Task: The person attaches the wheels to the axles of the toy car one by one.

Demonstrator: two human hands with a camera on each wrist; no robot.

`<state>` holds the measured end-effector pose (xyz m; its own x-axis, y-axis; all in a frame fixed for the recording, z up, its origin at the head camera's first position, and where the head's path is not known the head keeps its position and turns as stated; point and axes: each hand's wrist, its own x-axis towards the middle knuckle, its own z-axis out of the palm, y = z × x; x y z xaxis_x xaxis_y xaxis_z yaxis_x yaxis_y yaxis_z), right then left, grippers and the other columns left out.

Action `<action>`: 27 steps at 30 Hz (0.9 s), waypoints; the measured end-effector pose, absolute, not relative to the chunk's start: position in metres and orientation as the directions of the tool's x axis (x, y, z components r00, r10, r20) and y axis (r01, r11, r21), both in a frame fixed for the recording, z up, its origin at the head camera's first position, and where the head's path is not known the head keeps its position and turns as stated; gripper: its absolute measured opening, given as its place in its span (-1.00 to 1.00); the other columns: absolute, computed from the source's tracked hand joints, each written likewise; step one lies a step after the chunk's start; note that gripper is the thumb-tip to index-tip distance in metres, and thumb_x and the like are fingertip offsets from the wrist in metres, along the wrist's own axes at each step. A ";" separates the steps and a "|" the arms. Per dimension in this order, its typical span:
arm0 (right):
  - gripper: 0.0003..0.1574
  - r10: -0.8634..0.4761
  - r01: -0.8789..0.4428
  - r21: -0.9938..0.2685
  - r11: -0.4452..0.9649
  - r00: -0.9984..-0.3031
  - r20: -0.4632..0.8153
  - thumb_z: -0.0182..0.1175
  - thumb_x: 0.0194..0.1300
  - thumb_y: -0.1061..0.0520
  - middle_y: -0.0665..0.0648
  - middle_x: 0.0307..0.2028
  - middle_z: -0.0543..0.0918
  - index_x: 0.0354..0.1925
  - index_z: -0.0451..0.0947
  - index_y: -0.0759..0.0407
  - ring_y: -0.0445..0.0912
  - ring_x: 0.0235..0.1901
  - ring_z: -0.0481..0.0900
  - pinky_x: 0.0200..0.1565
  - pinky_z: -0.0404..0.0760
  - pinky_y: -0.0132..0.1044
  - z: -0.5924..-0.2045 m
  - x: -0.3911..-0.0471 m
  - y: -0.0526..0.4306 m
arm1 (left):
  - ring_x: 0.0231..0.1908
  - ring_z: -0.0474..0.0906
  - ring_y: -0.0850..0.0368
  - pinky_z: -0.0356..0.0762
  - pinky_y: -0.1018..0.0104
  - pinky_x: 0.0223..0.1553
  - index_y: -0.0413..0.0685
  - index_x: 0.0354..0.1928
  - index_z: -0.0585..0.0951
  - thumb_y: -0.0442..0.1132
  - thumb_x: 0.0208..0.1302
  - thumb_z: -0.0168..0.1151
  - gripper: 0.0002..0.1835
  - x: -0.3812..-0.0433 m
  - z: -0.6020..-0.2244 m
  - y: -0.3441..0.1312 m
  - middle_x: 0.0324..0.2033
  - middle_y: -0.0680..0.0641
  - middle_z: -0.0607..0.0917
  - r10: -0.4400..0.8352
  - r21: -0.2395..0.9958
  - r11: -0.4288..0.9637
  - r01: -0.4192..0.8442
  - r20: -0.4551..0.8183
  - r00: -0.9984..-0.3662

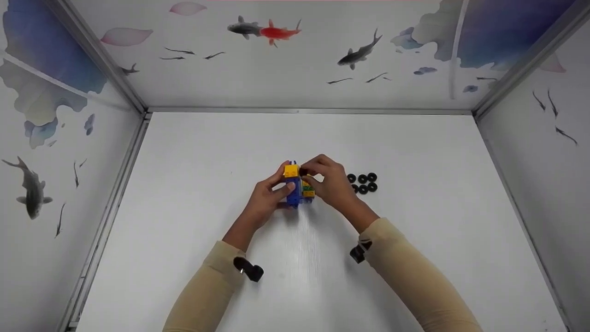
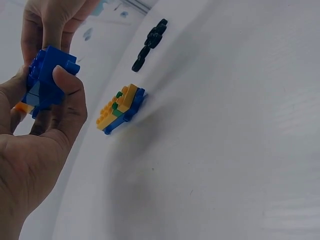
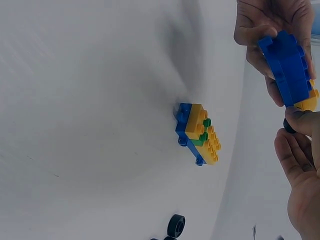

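My left hand (image 1: 266, 198) grips a toy vehicle of blue blocks (image 3: 287, 67) with a yellow block (image 1: 291, 171) at its far end, holding it up off the table. At that end my right hand (image 1: 334, 184) pinches a small black wheel (image 3: 288, 126) against the vehicle's side. The thumb and fingers cover much of the wheel. Beneath the hands a second block vehicle (image 2: 120, 107), yellow and green on a blue base, stands on the table; in the head view the held one partly overlaps it.
Several black wheels (image 1: 362, 179) lie grouped on the table just right of my right hand. White panels with painted fish (image 1: 359, 53) enclose the white table (image 1: 193, 184) at the back and both sides. A black wrist camera (image 1: 249, 269) sits on each sleeve.
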<state>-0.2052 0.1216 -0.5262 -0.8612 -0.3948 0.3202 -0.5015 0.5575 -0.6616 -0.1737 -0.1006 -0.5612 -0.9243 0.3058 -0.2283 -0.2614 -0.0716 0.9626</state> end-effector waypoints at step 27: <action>-0.68 -0.414 -0.525 -0.657 0.541 -0.846 0.336 0.46 0.43 0.33 0.19 -0.02 0.76 0.12 0.83 0.22 0.03 -0.05 0.81 0.07 0.86 -0.10 -0.531 -0.217 0.110 | 0.42 0.57 -0.24 0.83 -0.07 0.19 0.57 0.72 0.25 0.08 0.56 0.38 -0.19 -0.179 -0.566 -0.112 0.50 -0.14 0.49 0.284 0.963 -0.088 -0.256 -0.222 -0.933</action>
<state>-0.2170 0.1096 -0.5313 -0.8462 -0.4138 0.3359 -0.5253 0.5413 -0.6565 -0.1787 -0.1117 -0.5663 -0.9329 0.2836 -0.2221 -0.2560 -0.0880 0.9627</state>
